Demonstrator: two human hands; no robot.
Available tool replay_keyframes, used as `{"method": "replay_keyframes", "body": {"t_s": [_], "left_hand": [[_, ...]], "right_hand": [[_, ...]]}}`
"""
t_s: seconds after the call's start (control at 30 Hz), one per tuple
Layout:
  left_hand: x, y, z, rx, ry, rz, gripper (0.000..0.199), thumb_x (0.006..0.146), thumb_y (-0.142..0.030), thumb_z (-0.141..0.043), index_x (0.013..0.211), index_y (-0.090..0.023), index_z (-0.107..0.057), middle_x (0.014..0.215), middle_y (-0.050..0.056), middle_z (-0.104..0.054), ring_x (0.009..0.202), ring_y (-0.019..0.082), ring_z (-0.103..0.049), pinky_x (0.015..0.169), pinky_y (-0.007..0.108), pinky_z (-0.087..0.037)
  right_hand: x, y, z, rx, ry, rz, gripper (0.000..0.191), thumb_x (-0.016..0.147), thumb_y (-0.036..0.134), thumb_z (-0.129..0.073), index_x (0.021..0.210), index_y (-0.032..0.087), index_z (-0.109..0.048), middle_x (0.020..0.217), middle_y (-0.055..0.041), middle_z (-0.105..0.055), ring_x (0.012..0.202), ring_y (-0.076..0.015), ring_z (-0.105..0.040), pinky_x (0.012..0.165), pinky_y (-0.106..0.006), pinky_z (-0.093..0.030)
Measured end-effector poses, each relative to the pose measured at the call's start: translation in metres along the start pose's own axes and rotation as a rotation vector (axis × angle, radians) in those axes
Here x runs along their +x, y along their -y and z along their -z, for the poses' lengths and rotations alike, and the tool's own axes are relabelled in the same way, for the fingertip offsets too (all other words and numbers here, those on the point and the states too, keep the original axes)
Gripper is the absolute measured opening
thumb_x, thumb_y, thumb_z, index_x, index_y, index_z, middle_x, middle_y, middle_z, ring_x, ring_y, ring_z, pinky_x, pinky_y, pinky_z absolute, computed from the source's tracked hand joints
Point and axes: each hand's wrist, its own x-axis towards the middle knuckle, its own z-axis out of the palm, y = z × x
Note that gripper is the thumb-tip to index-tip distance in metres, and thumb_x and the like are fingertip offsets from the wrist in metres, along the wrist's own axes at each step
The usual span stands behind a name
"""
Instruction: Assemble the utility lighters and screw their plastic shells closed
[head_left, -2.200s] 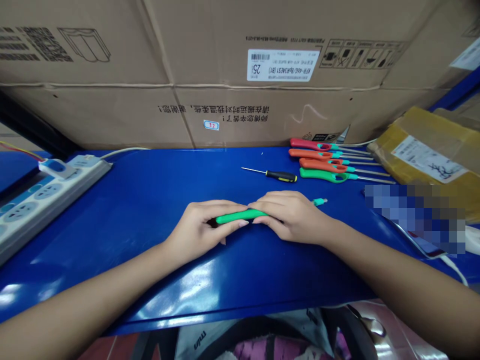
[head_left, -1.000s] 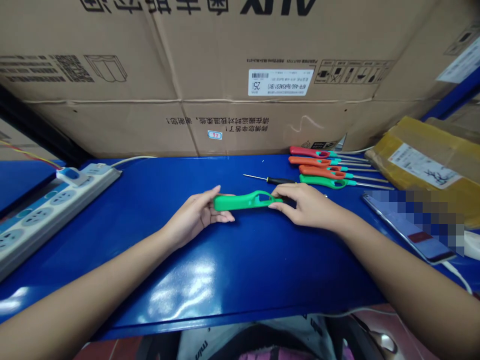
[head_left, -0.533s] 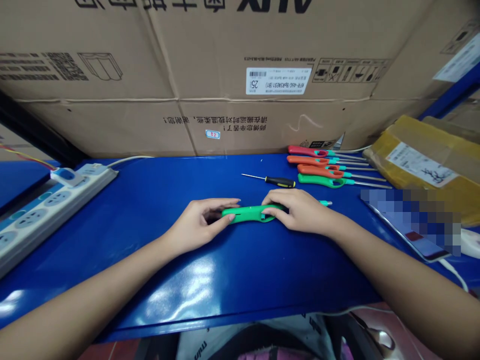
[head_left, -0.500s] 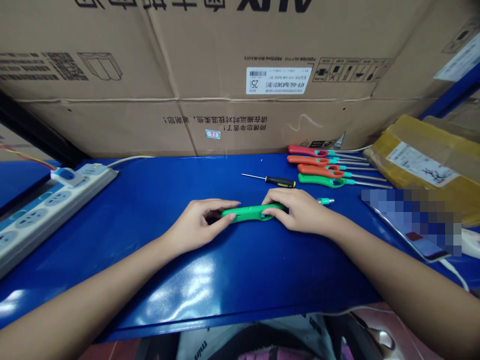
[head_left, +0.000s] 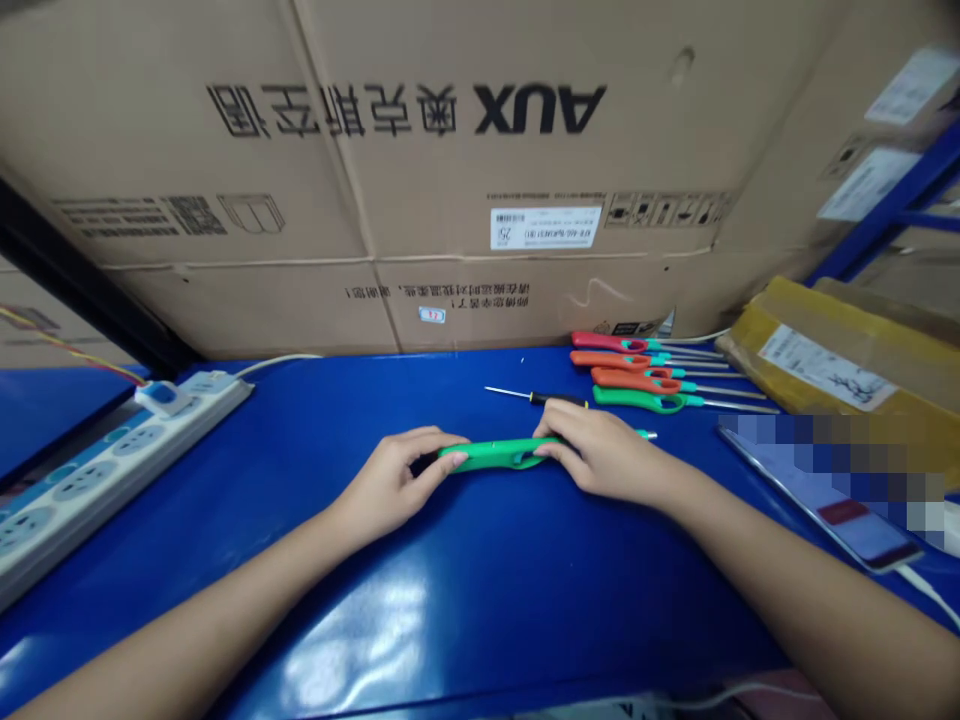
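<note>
A green utility lighter [head_left: 491, 456] is held level between both hands, just over the blue tabletop or touching it; I cannot tell which. My left hand [head_left: 397, 478] pinches its left end between thumb and fingers. Around the trigger end my right hand [head_left: 604, 448] is closed, thumb in front and fingers behind. A teal tip with a short metal end [head_left: 646, 435] shows beyond the right hand; the part joining it to the handle is hidden. Just behind that hand lies a screwdriver [head_left: 551, 398] with a black and yellow handle, partly covered by the fingers.
Several finished-looking lighters [head_left: 626, 379], red, orange and green, lie in a row at the back right. A yellow-taped package [head_left: 817, 340] and a phone [head_left: 840, 510] on a cable sit at the right. A power strip [head_left: 120, 460] runs along the left. A large carton [head_left: 435, 210] stands behind.
The view has tilted upward, so everything sits lower in the picture. Both hands keep hold of the green lighter, and the right fingers sit slightly farther right on it.
</note>
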Motion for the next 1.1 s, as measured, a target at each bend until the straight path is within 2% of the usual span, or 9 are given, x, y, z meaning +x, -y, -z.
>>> {"method": "replay_keyframes", "body": {"t_s": [0.1,0.17,0.3,0.37,0.47,0.57,0.67,0.77,1.1], "left_hand": [[0.0,0.005,0.0,0.043,-0.003,-0.058,0.033,0.101,-0.034,-0.058,0.13,-0.024,-0.07,0.12,0.007,-0.076,0.105,0.02,-0.072,0.094,0.03,-0.056],[0.0,0.007,0.001,0.056,0.003,-0.088,0.035,0.1,-0.032,-0.059,0.134,-0.026,-0.068,0.121,0.007,-0.075,0.101,0.019,-0.073,0.091,0.03,-0.058],[0.001,0.006,0.003,0.049,0.009,-0.063,0.035,0.098,-0.034,-0.062,0.131,-0.025,-0.07,0.116,0.008,-0.076,0.096,0.02,-0.073,0.088,0.031,-0.059],[0.001,0.005,0.003,0.048,0.043,-0.045,0.036,0.099,-0.036,-0.061,0.132,-0.026,-0.069,0.117,0.008,-0.075,0.099,0.021,-0.072,0.089,0.033,-0.059],[0.0,0.006,0.002,0.102,0.081,-0.058,0.035,0.1,-0.037,-0.059,0.133,-0.029,-0.069,0.117,0.008,-0.073,0.104,0.023,-0.069,0.093,0.037,-0.057],[0.0,0.008,0.001,0.206,0.086,-0.069,0.033,0.1,-0.038,-0.058,0.13,-0.031,-0.07,0.119,0.008,-0.07,0.11,0.025,-0.065,0.101,0.045,-0.051],[0.0,0.008,0.002,0.231,0.092,-0.052,0.034,0.1,-0.039,-0.058,0.129,-0.027,-0.071,0.116,0.009,-0.07,0.107,0.025,-0.064,0.099,0.046,-0.05],[0.0,0.006,0.003,0.225,0.106,-0.055,0.034,0.098,-0.038,-0.059,0.127,-0.025,-0.072,0.112,0.008,-0.07,0.103,0.025,-0.064,0.095,0.044,-0.051],[0.0,0.005,0.003,0.252,0.106,-0.07,0.032,0.094,-0.039,-0.064,0.122,-0.028,-0.073,0.112,0.006,-0.072,0.104,0.026,-0.066,0.096,0.046,-0.05]], "right_hand": [[0.002,-0.001,-0.003,0.023,0.01,-0.033,0.012,0.102,0.026,-0.055,0.101,0.02,-0.065,0.101,-0.0059,-0.067,0.087,-0.0194,-0.065,0.077,-0.032,-0.049],[0.005,-0.004,-0.004,0.048,-0.008,-0.03,0.014,0.102,0.029,-0.057,0.102,0.021,-0.067,0.102,-0.0057,-0.069,0.094,-0.0204,-0.065,0.083,-0.034,-0.05],[0.009,-0.015,-0.004,0.026,-0.229,-0.027,0.018,0.101,0.033,-0.058,0.108,0.02,-0.068,0.112,-0.0099,-0.069,0.109,-0.0248,-0.062,0.097,-0.043,-0.049],[0.01,-0.024,-0.005,-0.008,-0.304,-0.098,0.019,0.1,0.028,-0.058,0.113,0.018,-0.068,0.118,-0.0119,-0.068,0.114,-0.0272,-0.06,0.102,-0.048,-0.048],[0.01,-0.036,-0.009,-0.019,-0.265,-0.242,0.025,0.093,0.019,-0.062,0.117,0.018,-0.067,0.122,-0.0124,-0.069,0.118,-0.0293,-0.06,0.103,-0.05,-0.048],[0.01,-0.042,-0.013,-0.007,-0.219,-0.306,0.022,0.091,0.019,-0.064,0.112,0.017,-0.069,0.115,-0.0117,-0.071,0.104,-0.0266,-0.066,0.092,-0.043,-0.053],[0.011,-0.041,-0.014,-0.002,-0.221,-0.347,0.017,0.092,0.022,-0.062,0.105,0.015,-0.069,0.102,-0.0105,-0.072,0.088,-0.0224,-0.068,0.079,-0.036,-0.053],[0.012,-0.04,-0.014,-0.006,-0.254,-0.382,0.015,0.092,0.023,-0.06,0.099,0.014,-0.07,0.095,-0.0093,-0.071,0.083,-0.0207,-0.067,0.076,-0.033,-0.051],[0.014,-0.047,-0.015,0.043,-0.369,-0.423,0.017,0.086,0.026,-0.062,0.09,0.015,-0.074,0.074,-0.0052,-0.068,0.066,-0.0193,-0.061,0.067,-0.032,-0.049]]}}
